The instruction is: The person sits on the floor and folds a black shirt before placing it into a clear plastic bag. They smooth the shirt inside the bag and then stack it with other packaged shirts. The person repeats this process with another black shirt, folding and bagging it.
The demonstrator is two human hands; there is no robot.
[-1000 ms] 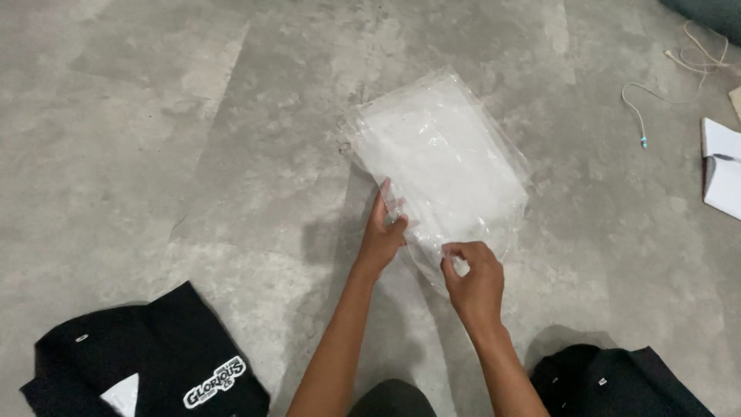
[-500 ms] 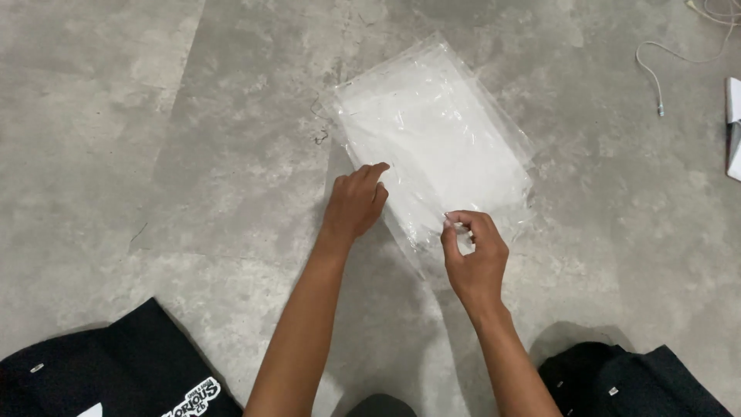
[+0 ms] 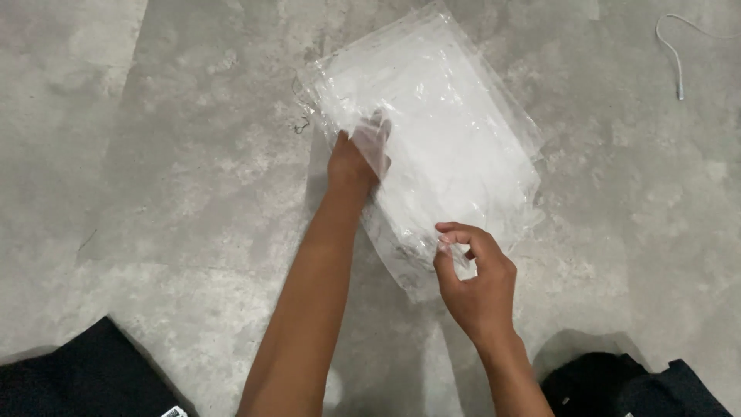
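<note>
Nearest the wearer, two dark garments lie on the concrete floor (image 3: 154,232): a black garment (image 3: 85,378) at the bottom left corner of the view and a second black garment (image 3: 633,386) at the bottom right, both cut off by the frame edge.

Right hand (image 3: 475,282): positioned just above the near right garment, at the near edge of a stack of clear plastic bags (image 3: 440,147). Thumb and forefinger are closed in a pinch on the near edge of the top plastic layer; the remaining fingers are curled in. Grip closed on the plastic.

Left hand (image 3: 359,158): further out, forearm extended from the bottom centre of the view. The hand lies at the left edge of the stack with its fingers slid beneath a plastic layer (they show pale and blurred through the film). Fingers are extended flat, not clenched; grip open, in contact with the plastic.

The stack of bags lies flat on the floor, set at an angle, its long side running from near centre towards the far centre of the view. Contents appear white; no further detail is legible.

Farthest item: a thin white cord (image 3: 675,54) on the floor at the far right corner, well apart from the stack.
</note>
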